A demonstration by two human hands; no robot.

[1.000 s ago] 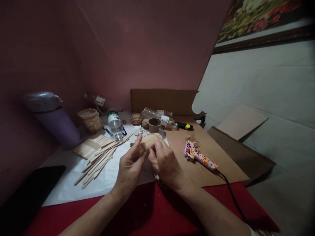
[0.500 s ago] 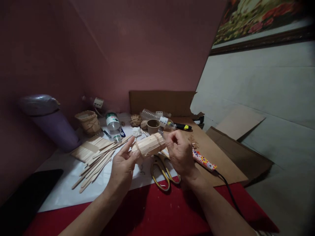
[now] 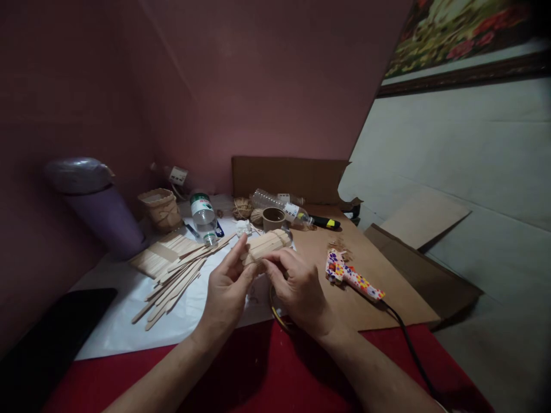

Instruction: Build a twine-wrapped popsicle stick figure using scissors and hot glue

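While the head view half a second ago has the right hand (image 3: 301,293) out beyond the far right end of the craft-stick bundle (image 3: 266,246), it now shows that hand back beside the left hand (image 3: 227,293), at the bundle's near edge. With this shift, the scissors (image 3: 276,316), plain to see then, are mostly covered, only part of a yellow-edged handle loop showing under the right hand. The flower-patterned glue gun (image 3: 355,280), partly hidden before, is in full sight on the cardboard sheet (image 3: 400,310).

The twine-bound bundle is held above the tabletop, tilted with its right end higher, in front of the brown cup (image 3: 274,225). Its left end lies in the left grip, between thumb and fingers; its right end extends past the right fingertips. The right grip has thumb and forefinger drawn together just under the bundle's near side; whether they pinch a strand of twine or the sticks themselves, I cannot tell. Left of the hands, loose craft sticks (image 3: 175,287) fan over the white sheet (image 3: 107,332).
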